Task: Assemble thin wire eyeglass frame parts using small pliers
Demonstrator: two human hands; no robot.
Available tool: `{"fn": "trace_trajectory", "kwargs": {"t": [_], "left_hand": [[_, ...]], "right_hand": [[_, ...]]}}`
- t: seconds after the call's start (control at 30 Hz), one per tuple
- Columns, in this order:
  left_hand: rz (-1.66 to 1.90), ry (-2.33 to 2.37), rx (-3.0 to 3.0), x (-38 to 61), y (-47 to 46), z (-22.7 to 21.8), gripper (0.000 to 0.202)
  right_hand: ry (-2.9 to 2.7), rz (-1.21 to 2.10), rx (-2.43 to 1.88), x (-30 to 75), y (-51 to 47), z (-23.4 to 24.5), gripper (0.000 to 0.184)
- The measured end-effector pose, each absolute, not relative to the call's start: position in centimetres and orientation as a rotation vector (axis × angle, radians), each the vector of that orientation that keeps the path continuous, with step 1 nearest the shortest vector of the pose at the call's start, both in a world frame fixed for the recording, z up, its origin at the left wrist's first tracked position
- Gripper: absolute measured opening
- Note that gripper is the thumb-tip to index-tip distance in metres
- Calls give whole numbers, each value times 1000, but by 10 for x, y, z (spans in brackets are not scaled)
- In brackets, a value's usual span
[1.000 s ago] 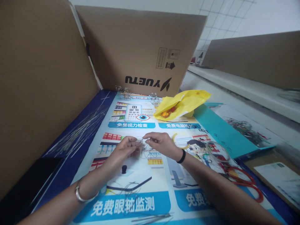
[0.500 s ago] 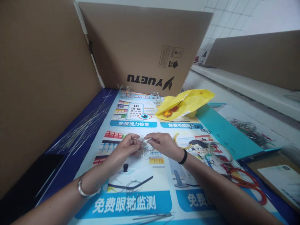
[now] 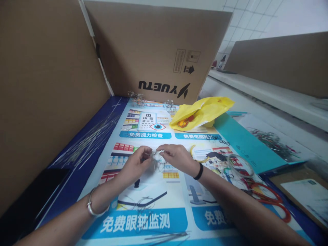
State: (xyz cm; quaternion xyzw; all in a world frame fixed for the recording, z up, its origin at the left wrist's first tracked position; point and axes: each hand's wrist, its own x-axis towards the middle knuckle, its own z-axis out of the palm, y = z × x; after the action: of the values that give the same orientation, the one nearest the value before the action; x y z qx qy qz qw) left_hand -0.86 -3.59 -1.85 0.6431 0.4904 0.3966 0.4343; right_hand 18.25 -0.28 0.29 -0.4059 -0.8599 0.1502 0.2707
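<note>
Near the middle of the printed sheet, my right hand (image 3: 177,158) pinches a piece of thin wire (image 3: 159,166) between thumb and forefinger. The wire is bent into fine loops that hang just below the fingertips. Facing it a short distance away, my left hand (image 3: 138,160) has its thumb and fingers curled together at the wire's left side. What lies between the left fingertips is too small to make out. More tangled thin wire (image 3: 145,205) lies on the sheet nearer to me, and several short straight wires (image 3: 170,236) are at the bottom edge.
Long straight wires (image 3: 88,141) lie at left beside a dark flat object (image 3: 33,194). A yellow bag (image 3: 217,106) sits beyond my right hand. Red-handled scissors (image 3: 285,212), wire coils (image 3: 241,165) and a teal box (image 3: 241,143) are at right. Cardboard panels (image 3: 153,44) stand behind.
My left hand has turned, back upward, and its fingertips have drawn slightly away from the right hand. The right hand stays nearly in place with the wire.
</note>
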Motion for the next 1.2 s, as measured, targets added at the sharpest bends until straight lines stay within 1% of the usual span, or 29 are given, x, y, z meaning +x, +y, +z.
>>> {"fn": "trace_trajectory", "kwargs": {"t": [0.13,0.3,0.53,0.7,0.83,0.93,1.07,1.13,1.2], "left_hand": [[968,1206,1560,-7,-45,-9,22],[951,1298,1555,-8,-44,-10,23],[979,1313,1579,-11,-38,-22,23],[1099,1339,1483,-14,-32,-27,15],[1144,1185,1064,-9,-29,-16,11],[1030,967,819,-1,-28,-5,13],[980,716,696,9,-29,-3,11],[999,672,694,11,-28,-7,8],[1017,651,695,12,-28,-11,10]], "right_hand": [[-2313,446,-1152,181,-13,13,23],[-2295,488,-1203,180,-11,13,22],[-2330,334,-1079,185,2,0,23],[-2262,360,-1074,190,10,-5,20],[-2151,471,-1016,190,9,4,17],[-2085,554,-948,187,4,15,15],[-2078,608,-875,188,0,21,15],[-2080,625,-885,189,0,20,16],[-2070,629,-924,191,2,18,16]]}}
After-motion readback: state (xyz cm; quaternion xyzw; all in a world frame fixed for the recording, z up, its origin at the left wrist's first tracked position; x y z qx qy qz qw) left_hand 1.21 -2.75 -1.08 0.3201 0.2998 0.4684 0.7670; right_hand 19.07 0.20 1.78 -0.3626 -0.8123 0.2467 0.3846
